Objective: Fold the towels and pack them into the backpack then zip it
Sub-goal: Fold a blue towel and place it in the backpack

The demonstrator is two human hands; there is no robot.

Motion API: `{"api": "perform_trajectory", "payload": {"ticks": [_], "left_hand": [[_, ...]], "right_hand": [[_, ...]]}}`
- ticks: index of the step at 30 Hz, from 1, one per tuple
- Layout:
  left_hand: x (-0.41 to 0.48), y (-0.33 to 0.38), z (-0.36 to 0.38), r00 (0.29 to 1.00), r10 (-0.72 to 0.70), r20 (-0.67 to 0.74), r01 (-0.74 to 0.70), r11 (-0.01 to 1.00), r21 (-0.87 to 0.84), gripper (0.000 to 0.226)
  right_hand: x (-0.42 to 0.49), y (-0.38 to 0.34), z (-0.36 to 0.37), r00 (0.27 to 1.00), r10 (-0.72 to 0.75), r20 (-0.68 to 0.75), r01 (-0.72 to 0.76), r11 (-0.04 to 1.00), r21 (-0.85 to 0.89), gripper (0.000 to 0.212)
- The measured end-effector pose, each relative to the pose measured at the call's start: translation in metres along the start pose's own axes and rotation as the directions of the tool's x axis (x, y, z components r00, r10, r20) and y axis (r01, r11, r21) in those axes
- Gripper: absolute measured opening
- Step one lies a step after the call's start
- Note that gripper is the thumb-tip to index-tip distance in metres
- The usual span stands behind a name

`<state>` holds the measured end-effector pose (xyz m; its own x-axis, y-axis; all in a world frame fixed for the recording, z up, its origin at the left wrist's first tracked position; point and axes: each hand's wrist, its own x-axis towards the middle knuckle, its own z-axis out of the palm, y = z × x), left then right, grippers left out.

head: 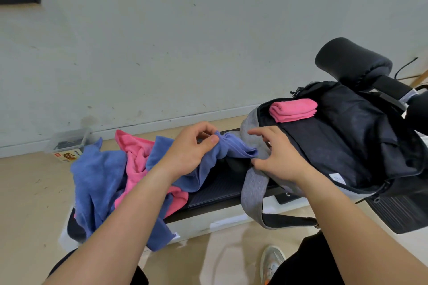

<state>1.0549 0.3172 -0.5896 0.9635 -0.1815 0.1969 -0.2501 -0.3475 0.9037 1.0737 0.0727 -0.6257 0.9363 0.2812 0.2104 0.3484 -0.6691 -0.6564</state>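
Note:
A blue towel [231,146] stretches across the black bench between my hands. My left hand [192,148] pinches its upper edge with thumb and fingers. My right hand [278,157] pinches the towel's right end with its thumb, the other fingers spread loosely above. A grey and black backpack [335,146] lies open at the right, and a folded pink towel [293,110] sits in its mouth. To the left a heap holds another blue towel [97,178] and an unfolded pink towel [136,157].
The black bench pad [222,190] rests on a white base. A grey backpack strap [252,194] hangs over its front edge. A clear plastic box [69,143] stands by the wall at the left. A black padded roller [352,62] rises behind the backpack. My shoe [271,261] is below.

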Motion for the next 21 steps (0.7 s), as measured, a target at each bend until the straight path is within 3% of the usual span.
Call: {"api": "perform_trajectory", "payload": {"ticks": [7,12,14,17,19,21], "left_hand": [[-0.004,0.028,-0.035,0.995,0.036,-0.091,-0.037,0.999,-0.017,0.016],[-0.001,0.060,-0.051,0.974,0.033,-0.225,-0.055,0.994,-0.091,0.020],[0.006,0.080,-0.062,0.941,0.037,-0.337,-0.090,0.986,-0.141,0.018],[0.019,0.114,-0.079,0.862,0.094,-0.498,-0.193,0.969,-0.153,0.015],[0.025,0.132,-0.085,0.829,0.129,-0.544,-0.224,0.968,-0.111,0.013],[0.031,0.143,-0.086,0.822,0.130,-0.554,-0.219,0.971,-0.097,0.010]], "right_hand": [[0.006,-0.026,0.000,0.996,-0.073,0.056,0.068,0.994,0.088,0.041],[0.018,-0.065,-0.027,0.992,-0.121,-0.039,0.127,0.954,0.273,0.008],[0.028,-0.091,-0.052,0.991,-0.107,-0.079,0.129,0.909,0.396,0.009],[0.045,-0.132,-0.085,0.988,-0.059,-0.145,0.132,0.807,0.575,0.032],[0.053,-0.152,-0.099,0.979,-0.013,-0.203,0.139,0.771,0.622,0.032],[0.056,-0.164,-0.105,0.983,-0.022,-0.182,0.125,0.806,0.578,0.025]]}}
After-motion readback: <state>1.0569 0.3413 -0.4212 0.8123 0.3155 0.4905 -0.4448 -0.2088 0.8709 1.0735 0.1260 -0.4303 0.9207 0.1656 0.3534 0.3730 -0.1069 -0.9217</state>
